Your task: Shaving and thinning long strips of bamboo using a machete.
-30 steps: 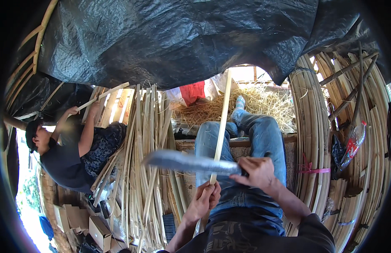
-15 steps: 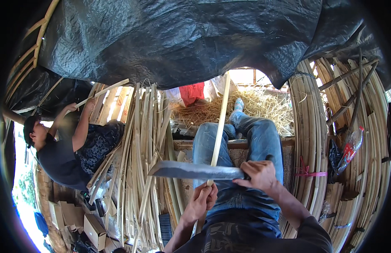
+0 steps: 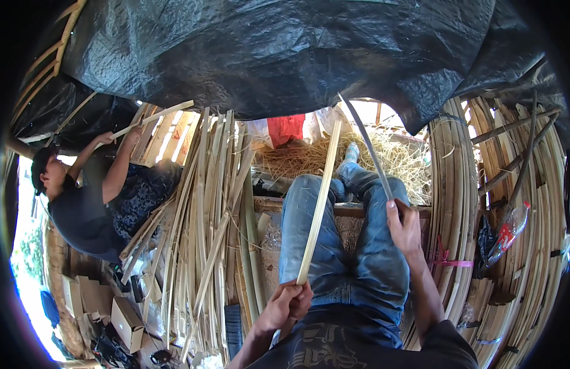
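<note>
My left hand (image 3: pixel 288 305) grips the near end of a long, pale bamboo strip (image 3: pixel 319 209), which points away from me above my left thigh. Over my right knee, my right hand (image 3: pixel 404 226) is closed around the handle of a machete (image 3: pixel 369 146). The handle is mostly hidden by the fingers. The blade tilts up and away to the left, its edge turned so that it looks thin. It stands apart from the bamboo strip, to the strip's right.
Bundled strips (image 3: pixel 202 221) lie on my left, and more, tied with a pink ribbon (image 3: pixel 448 262), on my right beside a plastic bottle (image 3: pixel 510 234). A seated person (image 3: pixel 91 197) at left holds a strip. Shavings (image 3: pixel 291 161) cover ground ahead; black sheeting (image 3: pixel 266 55) hangs above.
The machete has swung from lying across the bamboo strip to pointing up and away, clear of it on the right. My right hand has moved forward; the strip now shows its broader face.
</note>
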Motion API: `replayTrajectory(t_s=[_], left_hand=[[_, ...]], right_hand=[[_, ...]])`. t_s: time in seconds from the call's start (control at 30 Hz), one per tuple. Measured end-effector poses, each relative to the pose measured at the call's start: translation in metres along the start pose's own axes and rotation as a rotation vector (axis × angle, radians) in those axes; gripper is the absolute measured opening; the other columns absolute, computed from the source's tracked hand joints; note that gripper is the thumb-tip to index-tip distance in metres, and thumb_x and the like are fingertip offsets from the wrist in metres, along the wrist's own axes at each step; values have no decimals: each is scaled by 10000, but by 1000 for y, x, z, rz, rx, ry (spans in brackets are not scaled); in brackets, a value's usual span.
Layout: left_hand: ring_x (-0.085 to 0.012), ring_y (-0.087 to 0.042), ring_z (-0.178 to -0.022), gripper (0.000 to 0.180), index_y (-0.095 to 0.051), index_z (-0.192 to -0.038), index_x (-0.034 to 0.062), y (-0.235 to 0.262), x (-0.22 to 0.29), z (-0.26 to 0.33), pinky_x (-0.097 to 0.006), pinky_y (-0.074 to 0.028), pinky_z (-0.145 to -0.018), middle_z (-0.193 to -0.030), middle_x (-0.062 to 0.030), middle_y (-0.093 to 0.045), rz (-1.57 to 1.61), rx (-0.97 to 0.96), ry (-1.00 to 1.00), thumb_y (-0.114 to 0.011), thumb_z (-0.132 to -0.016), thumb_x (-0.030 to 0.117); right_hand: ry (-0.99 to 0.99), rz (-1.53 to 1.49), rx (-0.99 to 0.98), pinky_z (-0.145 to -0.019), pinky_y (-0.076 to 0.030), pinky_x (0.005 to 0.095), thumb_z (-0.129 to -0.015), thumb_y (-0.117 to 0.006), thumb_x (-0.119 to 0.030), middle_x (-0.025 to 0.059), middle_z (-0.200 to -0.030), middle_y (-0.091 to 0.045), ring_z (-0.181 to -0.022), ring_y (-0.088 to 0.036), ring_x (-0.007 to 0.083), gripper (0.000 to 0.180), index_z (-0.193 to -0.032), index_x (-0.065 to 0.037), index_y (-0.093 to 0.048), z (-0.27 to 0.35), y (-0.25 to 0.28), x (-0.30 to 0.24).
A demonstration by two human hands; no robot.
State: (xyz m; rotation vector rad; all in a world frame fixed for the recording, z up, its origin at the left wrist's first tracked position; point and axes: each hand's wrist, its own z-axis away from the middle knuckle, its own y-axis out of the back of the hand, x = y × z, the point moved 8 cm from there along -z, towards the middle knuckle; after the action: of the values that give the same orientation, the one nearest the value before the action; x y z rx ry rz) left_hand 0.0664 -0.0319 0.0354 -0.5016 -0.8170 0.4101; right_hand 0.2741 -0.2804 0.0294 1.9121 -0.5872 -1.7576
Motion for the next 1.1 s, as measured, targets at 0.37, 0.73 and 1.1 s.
replayTrajectory(t_s=[0.37, 0.73, 1.1], left_hand=[[-59, -212, -475, 321, -393, -784, 105, -24, 19, -13, -258, -170, -416, -607, 48, -267, 61, -160, -4, -422, -1040, 296], [-34, -233, -445, 329, -528, -923, 31, -31, 35, -19, -243, -186, -394, -591, 58, -290, -52, -128, -80, -426, -1057, 314], [-180, -592, -883, 557, -484, -1325, -32, -16, 30, -20, -342, -527, -766, -918, -102, -573, -313, -228, -230, -561, -998, 412]], right_hand=[[37, 56, -191, -557, -444, 466, -966, -613, -475, 205, -571, -527, -577, -601, 428, 510, -802, 7, -589, 38, -16, -38], [-258, -1176, -274, -379, -304, 230, -991, -638, -207, -48, -538, -406, -407, -356, 42, 357, -1256, 32, -627, 26, -39, -86], [-170, -1073, -183, -356, -298, 227, -932, -716, -74, -27, -577, -503, -400, -421, 32, 179, -865, 6, -570, 8, -36, -116]])
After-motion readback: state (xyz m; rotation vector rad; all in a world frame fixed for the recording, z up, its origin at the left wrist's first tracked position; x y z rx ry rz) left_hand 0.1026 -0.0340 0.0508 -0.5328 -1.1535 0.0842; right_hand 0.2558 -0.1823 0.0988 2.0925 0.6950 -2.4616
